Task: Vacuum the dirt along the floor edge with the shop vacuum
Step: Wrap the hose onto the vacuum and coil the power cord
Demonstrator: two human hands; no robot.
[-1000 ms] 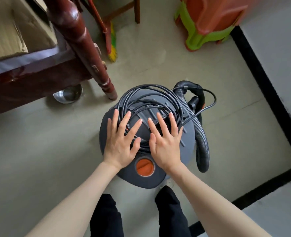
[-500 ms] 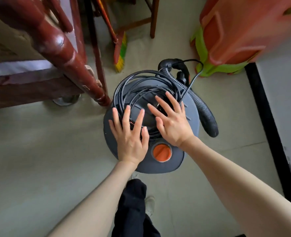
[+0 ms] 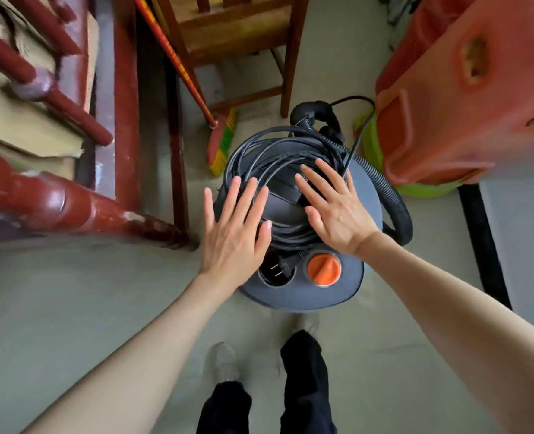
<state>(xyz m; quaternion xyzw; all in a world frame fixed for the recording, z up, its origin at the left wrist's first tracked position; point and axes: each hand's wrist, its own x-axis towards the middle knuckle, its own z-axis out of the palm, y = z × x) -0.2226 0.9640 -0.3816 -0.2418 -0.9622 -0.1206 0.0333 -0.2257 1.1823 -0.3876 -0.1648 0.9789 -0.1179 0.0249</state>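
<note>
Both bare forearms reach forward and down from the bottom corners, converging on the shop vacuum (image 3: 303, 233), which stands on the floor (image 3: 71, 308) straight ahead of the person's feet. Left hand (image 3: 232, 236): palm down, fingers straight and spread, over the left side of the lid and the coiled black power cord (image 3: 278, 161); it holds nothing, and whether the palm actually presses the lid cannot be told from above. Right hand (image 3: 337, 208): also flat, fingers fanned toward the upper left across the cord coil, thumb out, nothing gripped. Just below the left hand the cord's plug (image 3: 279, 269) lies in a round recess, beside an orange knob (image 3: 323, 269). The ribbed black hose (image 3: 391, 198) curves round the right flank of the vacuum; its far elbow sits behind the lid and its lower end is hard to follow against the body. The hands cover the lid's centre. Left of the vacuum, a dark red wooden furniture leg (image 3: 102, 211); behind it a broom (image 3: 220, 145) and a wooden chair (image 3: 237, 36), cut off by the top edge. An orange plastic stool (image 3: 466, 98) sits upper right, blurred and cropped. Black trouser legs and a pale shoe below are smeared.
</note>
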